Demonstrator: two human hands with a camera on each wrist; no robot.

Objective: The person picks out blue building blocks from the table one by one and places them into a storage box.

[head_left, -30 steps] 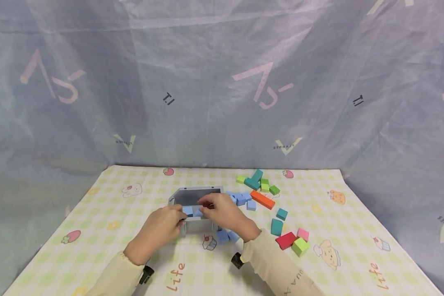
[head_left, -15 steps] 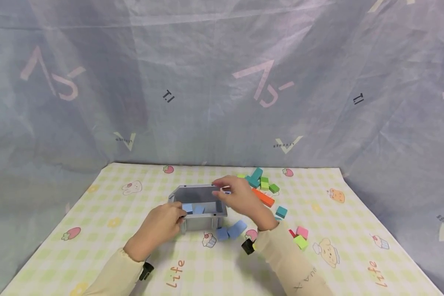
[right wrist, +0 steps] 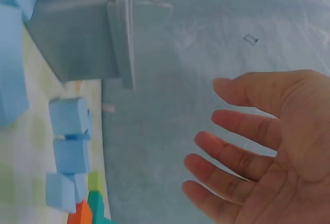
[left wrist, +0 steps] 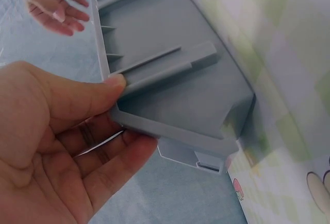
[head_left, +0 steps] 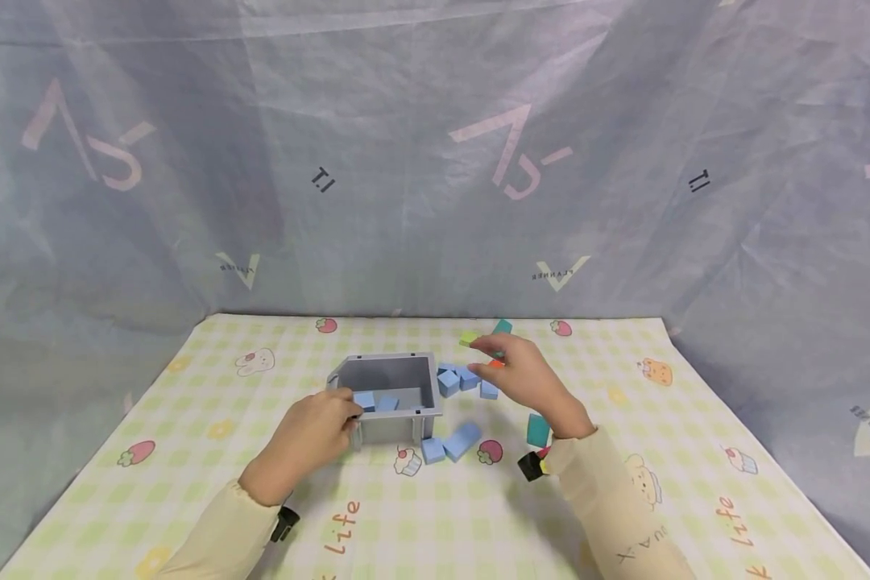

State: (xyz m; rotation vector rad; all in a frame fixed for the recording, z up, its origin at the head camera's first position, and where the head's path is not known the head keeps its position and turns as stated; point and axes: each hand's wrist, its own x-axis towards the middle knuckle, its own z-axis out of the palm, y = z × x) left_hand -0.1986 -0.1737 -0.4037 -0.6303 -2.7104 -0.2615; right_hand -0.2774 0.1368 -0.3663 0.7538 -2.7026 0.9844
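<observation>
The left hand [head_left: 312, 431] pinches the rim of a grey bin [head_left: 391, 431] at its near left corner, thumb and fingers closed on the edge; in the head view that corner is largely covered by the hand. The bin stands upright on a checked tablecloth [head_left: 399, 528], and inside, toward the left, lie two blue blocks [head_left: 387, 403] — the leftmost partly masked by the fingertips, and whether more sit behind the front wall I cannot tell. The right hand [head_left: 529, 374] hangs in the air right of the bin, palm bare in its wrist view, fingers spread, a wide gap between thumb and index. Beneath and beside it, a cluster of loose blue blocks [head_left: 466, 377] sits near the bin's right wall; an orange block [head_left: 496, 364] is mostly hidden by the hand. Two more blue blocks [head_left: 463, 441] lie near the bin's front right corner. Farther off are a light green block [head_left: 467, 338] and a partly covered teal block [head_left: 503, 326]; another teal one [head_left: 538, 430] lies near the right wrist.
</observation>
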